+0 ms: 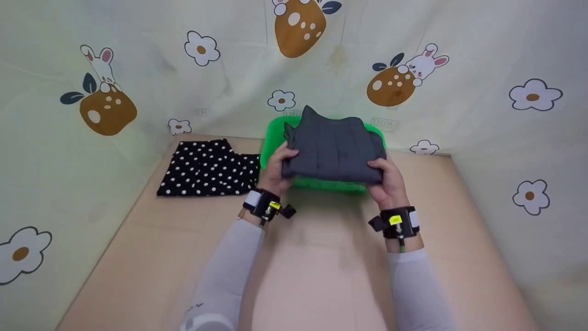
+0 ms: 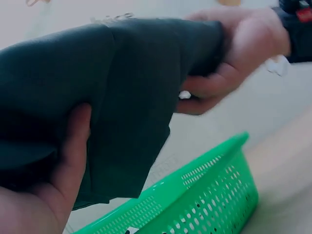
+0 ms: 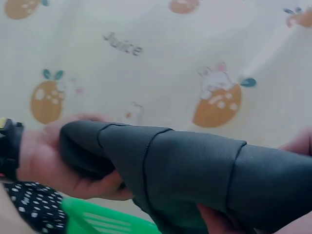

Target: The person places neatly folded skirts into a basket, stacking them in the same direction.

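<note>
A folded dark grey cloth garment [image 1: 337, 151] with pleat-like creases is held up between both hands, over the green basket [image 1: 321, 185]. My left hand [image 1: 277, 170] grips its left end, thumb on top and fingers underneath. On the opposite end my right hand [image 1: 389, 181] grips it the same way. In the left wrist view the garment [image 2: 131, 83] hangs above the perforated basket wall [image 2: 214, 195], with a lower flap drooping. The right wrist view shows the rolled fold of the garment [image 3: 190, 156] between the hands. Most of the basket's inside is hidden behind the cloth.
Left of the basket, a folded black cloth with white polka dots [image 1: 209, 170] lies flat on the light wooden table [image 1: 317, 262]. A patterned curtain [image 1: 239, 69] with bunnies, fruit and flowers hangs behind the table and along both sides.
</note>
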Available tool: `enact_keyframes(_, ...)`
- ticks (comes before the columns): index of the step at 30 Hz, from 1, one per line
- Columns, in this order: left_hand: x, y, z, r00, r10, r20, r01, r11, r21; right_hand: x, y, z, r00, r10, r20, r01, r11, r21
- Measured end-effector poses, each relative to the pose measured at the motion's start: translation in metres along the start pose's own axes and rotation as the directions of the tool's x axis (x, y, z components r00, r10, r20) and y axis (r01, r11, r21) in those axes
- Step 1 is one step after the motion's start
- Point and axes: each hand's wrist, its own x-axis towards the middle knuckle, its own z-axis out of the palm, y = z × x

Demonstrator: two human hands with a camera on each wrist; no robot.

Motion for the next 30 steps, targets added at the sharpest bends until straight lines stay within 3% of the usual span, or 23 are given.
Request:
enact_keyframes(4, 0.015, -0.008, -0.001, 0.999, 0.02, -0.048, -0.023, 0.998, -0.06, 0.018, 0.001, -0.01, 0.999, -0.042, -0.022, 0.042, 0.999, 0.017)
enact_keyframes(8, 0.02, -0.016, -0.005, 0.997, 0.039, -0.071, -0.041, 0.999, -0.033, 0.025, 0.005, -0.023, 0.996, -0.069, -0.049, 0.067, 0.996, -0.055)
enact_keyframes(12, 0.021, -0.021, -0.008, 0.993, 0.052, -0.108, -0.049, 0.998, 0.032, 0.028, 0.007, -0.034, 0.992, -0.109, -0.057, 0.096, 0.978, -0.187)
enact_keyframes(18, 0.024, -0.021, -0.005, 0.978, 0.117, -0.174, -0.076, 0.972, 0.224, 0.035, 0.011, -0.041, 0.977, -0.209, -0.043, 0.176, 0.904, -0.389)
enact_keyframes(21, 0.026, -0.019, -0.003, 0.964, 0.155, -0.216, -0.081, 0.945, 0.316, 0.039, 0.016, -0.041, 0.971, -0.234, -0.053, 0.191, 0.887, -0.421)
enact_keyframes(24, 0.028, -0.018, -0.003, 0.956, 0.172, -0.239, -0.079, 0.932, 0.354, 0.042, 0.02, -0.04, 0.964, -0.261, -0.053, 0.214, 0.878, -0.429)
enact_keyframes(30, 0.031, -0.018, -0.007, 0.96, 0.184, -0.212, -0.086, 0.911, 0.403, 0.046, 0.026, -0.038, 0.935, -0.352, -0.048, 0.287, 0.827, -0.483)
